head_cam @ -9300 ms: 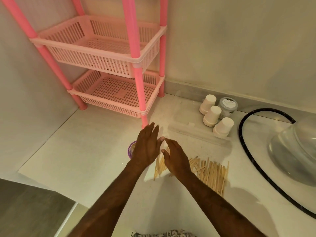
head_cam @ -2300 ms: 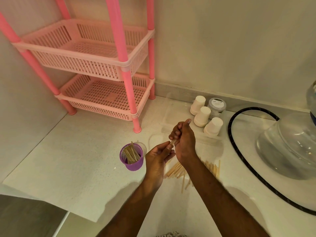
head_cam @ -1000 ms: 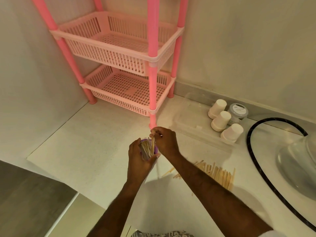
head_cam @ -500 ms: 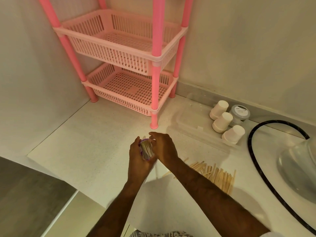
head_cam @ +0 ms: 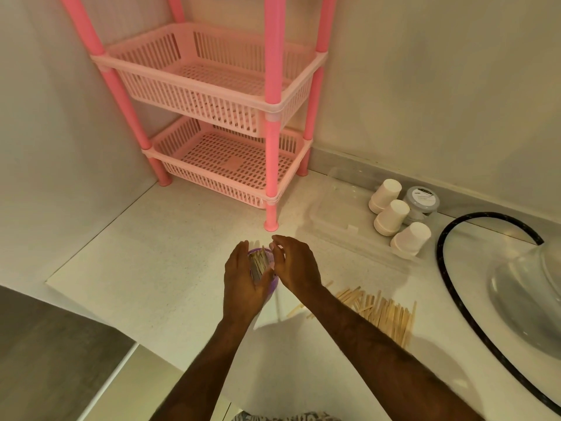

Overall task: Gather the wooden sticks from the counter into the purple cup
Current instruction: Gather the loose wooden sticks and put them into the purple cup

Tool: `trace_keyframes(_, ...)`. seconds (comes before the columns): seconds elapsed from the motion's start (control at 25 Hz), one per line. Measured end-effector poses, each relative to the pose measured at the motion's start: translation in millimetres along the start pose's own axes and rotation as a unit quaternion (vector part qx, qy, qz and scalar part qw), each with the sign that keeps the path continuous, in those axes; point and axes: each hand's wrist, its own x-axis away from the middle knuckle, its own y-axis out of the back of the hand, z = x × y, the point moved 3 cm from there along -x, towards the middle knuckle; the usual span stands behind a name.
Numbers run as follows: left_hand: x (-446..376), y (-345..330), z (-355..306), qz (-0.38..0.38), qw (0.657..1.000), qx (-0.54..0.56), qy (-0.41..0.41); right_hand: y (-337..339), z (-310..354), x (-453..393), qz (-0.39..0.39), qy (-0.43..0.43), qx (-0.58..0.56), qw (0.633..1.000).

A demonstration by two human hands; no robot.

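The round purple cup (head_cam: 271,285), packed with flat wooden sticks (head_cam: 259,264), stood on the speckled worktop (head_cam: 158,262), the left hand (head_cam: 243,287) curled around it. The right hand (head_cam: 296,264) hovered beside, fingers loosely spread, empty. More loose sticks (head_cam: 384,312) lay right.

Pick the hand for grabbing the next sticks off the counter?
Right. The right hand looks free and nearer the loose sticks; the left hand is wrapped around the purple cup.
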Motion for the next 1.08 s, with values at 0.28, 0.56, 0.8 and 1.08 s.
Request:
trace_keyframes(0.28,-25,-4,-47,0.064,0.961,-0.258,-0.082,5,-32,15,-0.033,-0.003,0.117,0.993)
trace_keyframes(0.56,-16,-33,-83,0.109,0.935,-0.299,-0.157,13,-83,45,-0.002,-0.063,0.191,0.98)
trace_keyframes(0.8,7,-65,-103,0.142,0.924,-0.284,-0.215,29,-126,69,0.009,-0.099,0.23,0.968)
trace_keyframes(1.08,36,-103,-84,0.199,0.893,-0.309,-0.26,48,-167,105,0.066,-0.054,0.261,0.962)
